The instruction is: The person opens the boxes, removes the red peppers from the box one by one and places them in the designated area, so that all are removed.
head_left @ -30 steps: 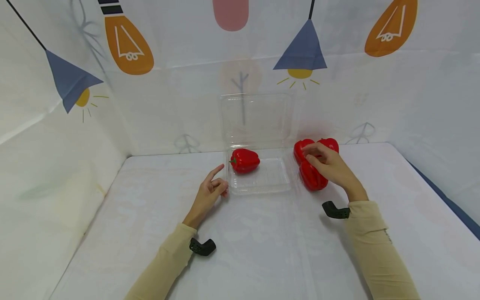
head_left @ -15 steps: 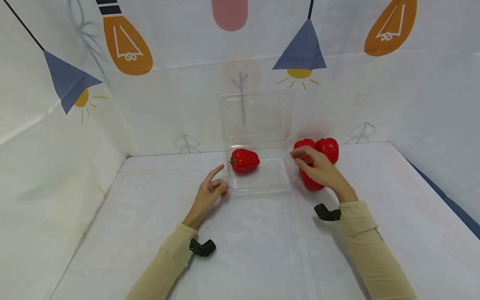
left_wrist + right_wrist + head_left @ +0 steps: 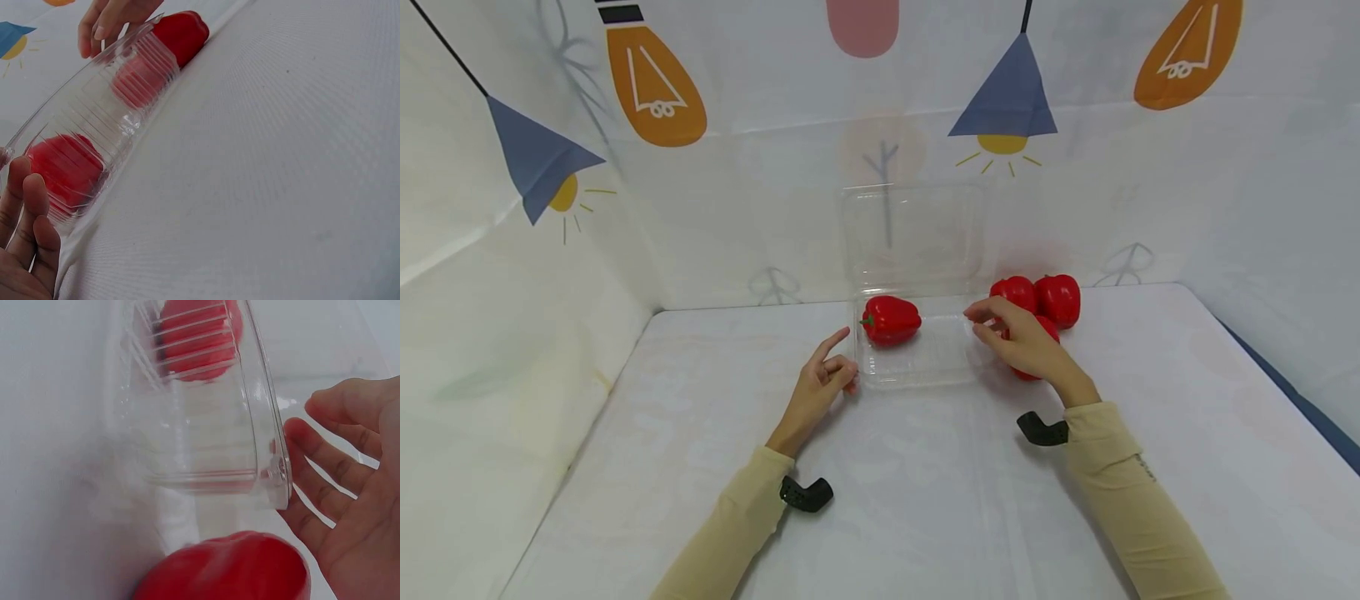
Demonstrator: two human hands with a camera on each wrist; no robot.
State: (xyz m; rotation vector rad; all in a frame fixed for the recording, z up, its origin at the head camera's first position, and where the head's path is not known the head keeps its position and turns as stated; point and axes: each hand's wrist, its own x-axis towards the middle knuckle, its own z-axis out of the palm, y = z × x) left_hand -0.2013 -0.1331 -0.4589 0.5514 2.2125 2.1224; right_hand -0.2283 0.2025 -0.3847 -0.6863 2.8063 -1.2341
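A clear plastic clamshell box stands on the table with its lid raised against the backdrop. One red bell pepper lies in its left half, green stem to the left. My left hand rests beside the box's left edge, index finger extended, the others loosely bent. At the right edge of the box is my right hand, fingers relaxed and nothing held; in the right wrist view its fingertips come right at the rim. Three more red peppers cluster beneath and behind that hand, one of them partly hidden.
A white cloth covers the table. Behind it hangs a pale backdrop printed with lamps and bulbs. A black curved piece sits at each wrist. The table's right edge borders a blue strip.
My right hand has moved left from over the pepper cluster to the box's right edge, uncovering more of the back peppers. The left hand and the boxed pepper have stayed put.
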